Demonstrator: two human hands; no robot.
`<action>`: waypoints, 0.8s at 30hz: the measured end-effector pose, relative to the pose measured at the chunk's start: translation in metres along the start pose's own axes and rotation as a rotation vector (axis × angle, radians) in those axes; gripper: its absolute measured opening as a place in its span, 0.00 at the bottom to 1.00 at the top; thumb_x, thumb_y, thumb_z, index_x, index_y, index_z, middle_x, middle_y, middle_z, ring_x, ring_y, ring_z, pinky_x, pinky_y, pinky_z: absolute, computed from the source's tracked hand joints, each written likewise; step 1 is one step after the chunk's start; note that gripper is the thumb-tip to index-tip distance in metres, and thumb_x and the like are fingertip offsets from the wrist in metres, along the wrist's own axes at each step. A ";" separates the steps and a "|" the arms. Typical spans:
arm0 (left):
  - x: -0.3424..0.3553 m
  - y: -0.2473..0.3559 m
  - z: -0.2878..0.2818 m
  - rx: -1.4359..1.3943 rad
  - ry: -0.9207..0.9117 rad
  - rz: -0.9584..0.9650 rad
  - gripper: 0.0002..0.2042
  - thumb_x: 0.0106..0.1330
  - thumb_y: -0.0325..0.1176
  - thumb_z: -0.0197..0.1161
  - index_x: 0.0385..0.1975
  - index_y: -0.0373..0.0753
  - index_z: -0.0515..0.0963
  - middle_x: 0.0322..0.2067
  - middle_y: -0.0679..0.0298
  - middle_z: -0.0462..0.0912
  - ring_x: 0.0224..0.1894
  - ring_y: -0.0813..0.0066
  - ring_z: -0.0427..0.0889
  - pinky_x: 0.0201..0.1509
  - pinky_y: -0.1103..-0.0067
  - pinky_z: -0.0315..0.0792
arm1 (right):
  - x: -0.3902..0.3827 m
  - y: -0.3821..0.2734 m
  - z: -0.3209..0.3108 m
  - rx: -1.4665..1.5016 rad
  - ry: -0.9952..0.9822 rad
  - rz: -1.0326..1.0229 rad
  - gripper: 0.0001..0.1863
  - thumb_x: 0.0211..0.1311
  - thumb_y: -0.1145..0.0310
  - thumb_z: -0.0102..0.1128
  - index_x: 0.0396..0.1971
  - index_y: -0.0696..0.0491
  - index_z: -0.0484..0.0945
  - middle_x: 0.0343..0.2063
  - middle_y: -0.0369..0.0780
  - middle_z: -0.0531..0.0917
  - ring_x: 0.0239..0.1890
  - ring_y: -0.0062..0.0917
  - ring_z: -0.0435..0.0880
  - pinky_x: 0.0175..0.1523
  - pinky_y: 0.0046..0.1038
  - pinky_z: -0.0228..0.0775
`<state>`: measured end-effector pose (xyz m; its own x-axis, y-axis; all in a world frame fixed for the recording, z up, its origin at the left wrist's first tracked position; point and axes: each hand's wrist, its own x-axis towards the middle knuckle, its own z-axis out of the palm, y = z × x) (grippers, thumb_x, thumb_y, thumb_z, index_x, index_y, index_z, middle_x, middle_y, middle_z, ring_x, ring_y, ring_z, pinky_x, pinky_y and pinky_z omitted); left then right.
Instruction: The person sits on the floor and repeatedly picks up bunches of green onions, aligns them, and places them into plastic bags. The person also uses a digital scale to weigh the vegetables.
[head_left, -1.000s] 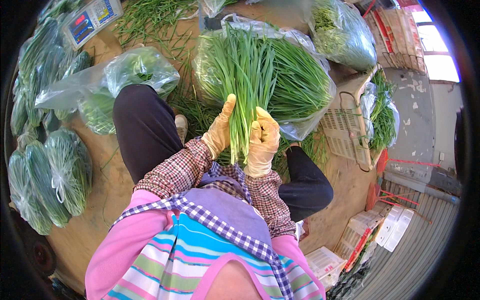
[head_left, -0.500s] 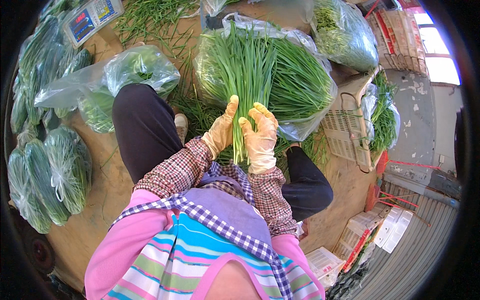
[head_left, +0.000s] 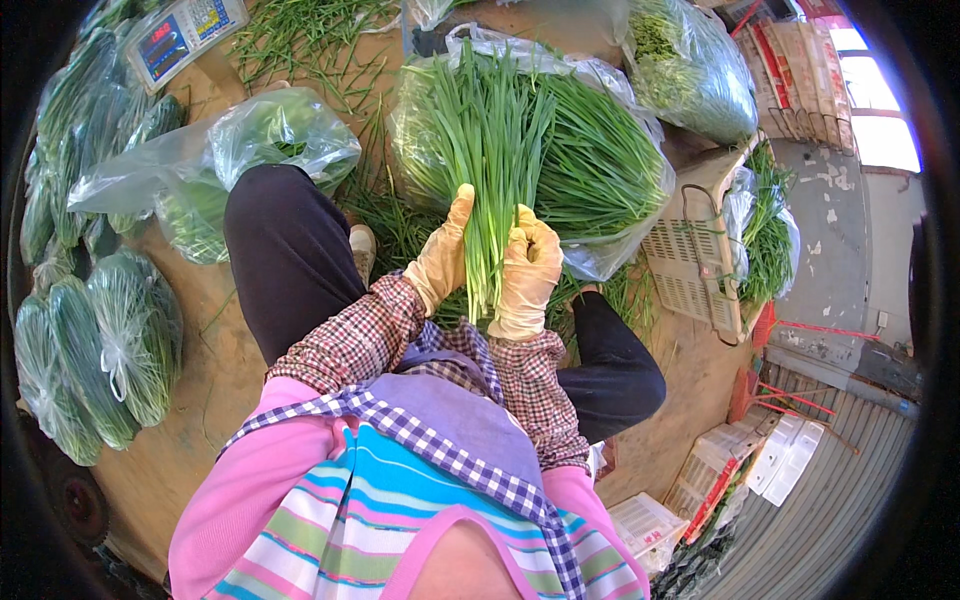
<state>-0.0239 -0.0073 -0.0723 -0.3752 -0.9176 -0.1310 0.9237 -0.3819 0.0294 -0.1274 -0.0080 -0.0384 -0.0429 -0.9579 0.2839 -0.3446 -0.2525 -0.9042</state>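
A bunch of long green leafy stalks with pale lower ends (head_left: 484, 180) stands between my hands, its tips fanning over a large open plastic bag of similar greens (head_left: 600, 170). My left hand (head_left: 440, 255), in a yellowish glove, is wrapped round the left of the bunch, thumb up along the stalks. My gloved right hand (head_left: 530, 270) is curled at the bunch's right side, fingers bent in against the stalks. Loose greens (head_left: 390, 205) lie on the floor below the bag.
Bagged greens (head_left: 135, 340) lie at left, beside another plastic bag (head_left: 270, 140) and a digital scale (head_left: 180, 45). A plastic crate (head_left: 680, 250) with greens sits at right, another bag (head_left: 690, 80) behind it. More crates (head_left: 705, 470) are lower right. My bent legs (head_left: 285, 250) flank the work.
My right hand's fingers spread apart half a second ago and are now curled in again at the bunch. My left hand has shifted only slightly.
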 end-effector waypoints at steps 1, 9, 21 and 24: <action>0.001 0.000 -0.001 0.022 -0.016 -0.004 0.36 0.58 0.62 0.50 0.50 0.31 0.68 0.47 0.55 0.74 0.49 0.67 0.74 0.58 0.74 0.65 | -0.002 0.004 -0.001 0.108 -0.006 0.055 0.12 0.54 0.77 0.57 0.39 0.61 0.74 0.40 0.42 0.78 0.41 0.28 0.77 0.48 0.26 0.69; -0.001 -0.001 0.000 -0.167 0.015 0.060 0.32 0.60 0.54 0.54 0.58 0.37 0.61 0.55 0.59 0.67 0.56 0.68 0.66 0.64 0.75 0.57 | 0.027 -0.018 0.002 -0.459 -0.158 -0.285 0.23 0.47 0.74 0.55 0.48 0.53 0.73 0.51 0.44 0.70 0.52 0.38 0.67 0.58 0.35 0.59; 0.005 0.002 -0.025 -1.061 0.031 -0.170 0.29 0.63 0.55 0.50 0.55 0.39 0.64 0.52 0.60 0.71 0.52 0.69 0.71 0.60 0.74 0.62 | 0.053 0.009 0.022 -0.246 -0.255 0.009 0.11 0.42 0.67 0.66 0.28 0.55 0.82 0.51 0.42 0.75 0.55 0.34 0.66 0.58 0.35 0.55; 0.006 0.003 -0.032 -1.218 0.019 -0.221 0.27 0.62 0.54 0.53 0.53 0.40 0.68 0.48 0.63 0.74 0.49 0.74 0.72 0.58 0.78 0.64 | 0.052 0.004 0.018 0.014 -0.175 0.128 0.06 0.44 0.73 0.65 0.23 0.58 0.80 0.44 0.43 0.79 0.50 0.32 0.71 0.55 0.31 0.61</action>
<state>-0.0214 -0.0105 -0.1047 -0.5401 -0.8411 -0.0303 0.3140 -0.1680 -0.9345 -0.1136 -0.0614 -0.0327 0.0790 -0.9910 0.1080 -0.3333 -0.1284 -0.9340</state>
